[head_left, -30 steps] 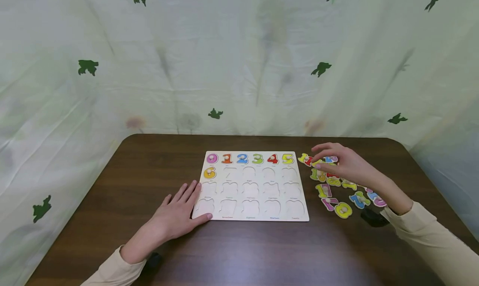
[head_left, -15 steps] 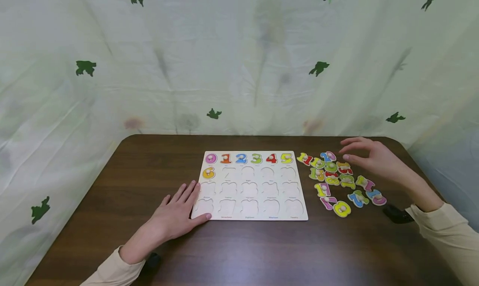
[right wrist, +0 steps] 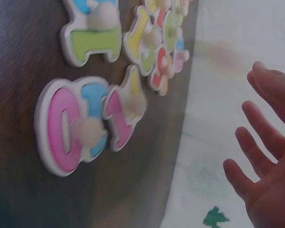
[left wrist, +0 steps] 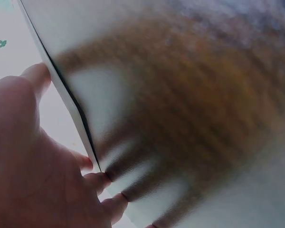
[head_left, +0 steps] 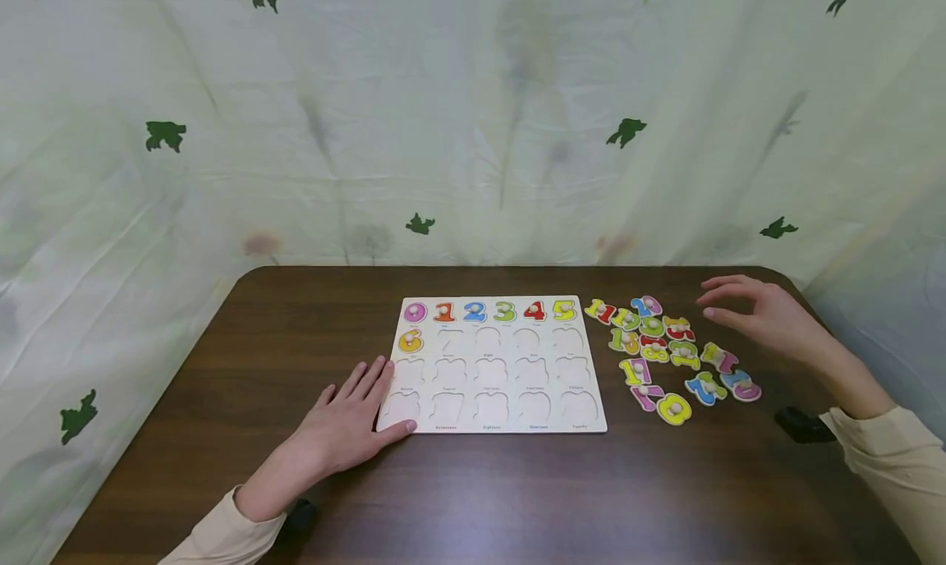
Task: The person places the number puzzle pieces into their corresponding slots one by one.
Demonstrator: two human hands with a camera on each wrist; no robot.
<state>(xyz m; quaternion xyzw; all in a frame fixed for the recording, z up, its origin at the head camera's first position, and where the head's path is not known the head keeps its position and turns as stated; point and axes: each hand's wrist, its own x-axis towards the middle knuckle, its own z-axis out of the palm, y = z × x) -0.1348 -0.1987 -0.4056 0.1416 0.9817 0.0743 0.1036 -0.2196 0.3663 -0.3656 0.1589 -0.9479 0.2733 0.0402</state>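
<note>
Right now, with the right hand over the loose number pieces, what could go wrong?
1. The loose number pieces overlap in a tight pile, so the open right hand may knock neighbours while picking one.
2. The left hand only rests flat on the puzzle board corner; pressing a piece in could shift the board.

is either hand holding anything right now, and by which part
Nothing is held. The right hand hovers open beside the loose number pieces; the left hand lies flat on the table, touching the puzzle board at its near left corner.
</note>
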